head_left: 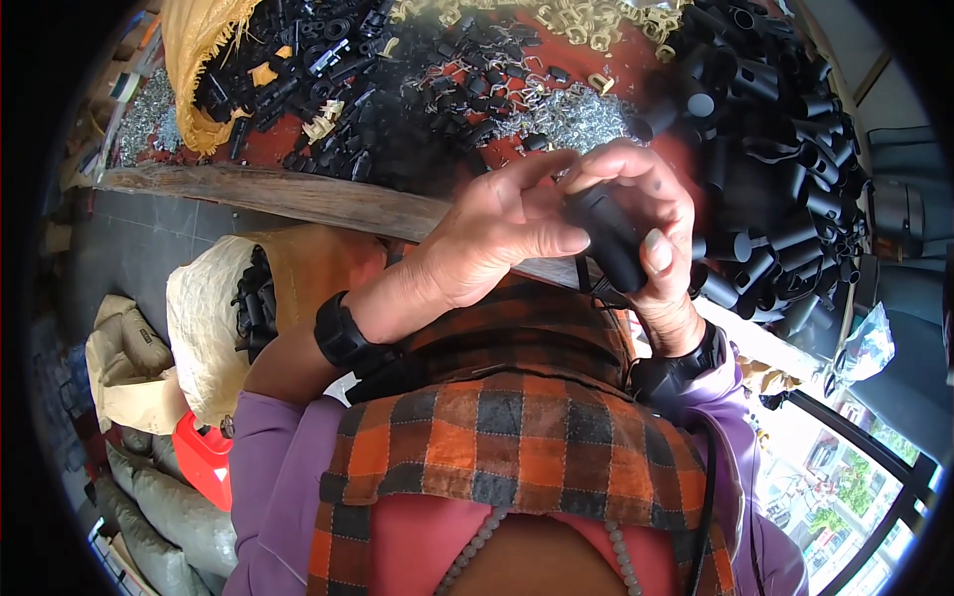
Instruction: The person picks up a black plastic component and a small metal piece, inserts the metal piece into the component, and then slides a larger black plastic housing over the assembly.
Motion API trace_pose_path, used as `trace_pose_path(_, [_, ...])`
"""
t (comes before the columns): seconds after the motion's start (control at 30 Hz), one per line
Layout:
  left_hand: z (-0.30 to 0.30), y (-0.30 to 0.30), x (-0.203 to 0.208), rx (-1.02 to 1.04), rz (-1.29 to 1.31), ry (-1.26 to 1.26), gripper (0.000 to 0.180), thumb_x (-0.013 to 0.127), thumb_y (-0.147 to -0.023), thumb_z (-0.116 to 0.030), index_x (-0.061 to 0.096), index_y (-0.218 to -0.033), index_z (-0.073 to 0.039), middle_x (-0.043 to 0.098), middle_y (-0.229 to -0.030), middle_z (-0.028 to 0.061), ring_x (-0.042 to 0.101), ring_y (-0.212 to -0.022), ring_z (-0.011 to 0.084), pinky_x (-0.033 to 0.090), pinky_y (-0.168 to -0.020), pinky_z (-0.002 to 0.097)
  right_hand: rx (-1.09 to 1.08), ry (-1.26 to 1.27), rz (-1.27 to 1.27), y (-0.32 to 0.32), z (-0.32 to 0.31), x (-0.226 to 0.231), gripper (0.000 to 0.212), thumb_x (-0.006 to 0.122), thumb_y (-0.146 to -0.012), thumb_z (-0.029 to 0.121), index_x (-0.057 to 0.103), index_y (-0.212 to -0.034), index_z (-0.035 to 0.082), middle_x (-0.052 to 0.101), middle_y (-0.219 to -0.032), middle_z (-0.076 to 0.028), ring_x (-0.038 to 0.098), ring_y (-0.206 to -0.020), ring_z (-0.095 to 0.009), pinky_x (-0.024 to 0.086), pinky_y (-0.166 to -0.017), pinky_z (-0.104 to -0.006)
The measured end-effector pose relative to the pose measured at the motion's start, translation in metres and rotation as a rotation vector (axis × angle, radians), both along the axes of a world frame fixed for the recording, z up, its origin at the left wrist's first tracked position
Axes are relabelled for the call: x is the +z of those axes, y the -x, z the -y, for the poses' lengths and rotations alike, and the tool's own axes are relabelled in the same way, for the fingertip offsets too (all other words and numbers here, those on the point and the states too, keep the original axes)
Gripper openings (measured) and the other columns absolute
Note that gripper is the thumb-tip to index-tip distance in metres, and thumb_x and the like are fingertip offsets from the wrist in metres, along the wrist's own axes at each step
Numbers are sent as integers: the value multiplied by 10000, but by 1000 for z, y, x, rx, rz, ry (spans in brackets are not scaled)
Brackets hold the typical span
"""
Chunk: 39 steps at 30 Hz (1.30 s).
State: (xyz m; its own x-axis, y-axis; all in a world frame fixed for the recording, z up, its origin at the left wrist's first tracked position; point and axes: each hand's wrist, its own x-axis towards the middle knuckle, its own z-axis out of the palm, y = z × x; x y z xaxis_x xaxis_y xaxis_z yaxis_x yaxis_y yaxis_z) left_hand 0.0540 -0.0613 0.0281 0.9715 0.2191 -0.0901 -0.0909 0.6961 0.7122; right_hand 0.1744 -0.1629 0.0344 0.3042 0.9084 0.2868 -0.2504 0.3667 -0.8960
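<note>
A short black plastic tube (614,248) is held in front of me, above the near edge of the table. My right hand (671,223) wraps round it, with the thumb and curled fingers pressed against its side. My left hand (497,223) meets it from the other side, thumb and fingers bent at its upper end. Whether a small part sits between the left fingertips is hidden. Beyond the hands lies a pile of small silvery metal pieces (581,119). Many similar black tubes (790,189) are heaped to the right of my right hand.
The red tabletop (263,139) has a wooden edge (298,194). On it lie black parts (318,55), cream plastic clips (596,25) and an orange woven sack (199,60). Below, a pale sack (214,318) holds black pieces beside a red container (204,457).
</note>
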Motion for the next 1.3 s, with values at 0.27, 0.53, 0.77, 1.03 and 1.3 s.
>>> trace_pose_path(0.27, [0,-3,-1,95,20,10,596,659,-683,-51,335,-1175,39,511,-999,95,502,-904,149,405,-803,262,-46,-50,272,4,-8,-7,737,657,-624,343,334,-1180,-19,436,-1063,-122,472,-936,-199,380,-808,-312])
trace_pose_path(0.53, [-22,17,0,144,15,-510,406,637,-693,-69,489,-1068,-19,553,-945,50,531,-860,127,442,-754,257,-184,64,257,3,-3,-3,902,664,-594,457,238,-1270,37,378,-1143,-106,346,-1084,-203,239,-921,-324])
trace_pose_path(0.77, [-41,40,11,224,43,-920,420,593,-682,10,478,-1086,10,542,-979,85,512,-916,140,397,-820,273,-181,151,243,0,2,-11,839,677,-631,395,254,-1262,39,407,-1090,-79,389,-979,-159,295,-855,-288])
trace_pose_path(1.03, [-64,73,14,384,13,-1175,453,585,-688,4,462,-1124,1,547,-997,76,513,-910,135,388,-822,267,-156,191,170,4,-1,-20,684,658,-700,279,303,-1230,33,448,-990,-63,421,-885,-132,350,-759,-253])
trace_pose_path(1.3, [-79,106,18,541,-97,-1205,462,567,-704,0,441,-1148,-9,544,-1013,76,500,-953,140,370,-843,265,-171,219,254,7,0,-25,615,640,-719,294,350,-1193,32,467,-915,-45,435,-815,-115,367,-714,-232])
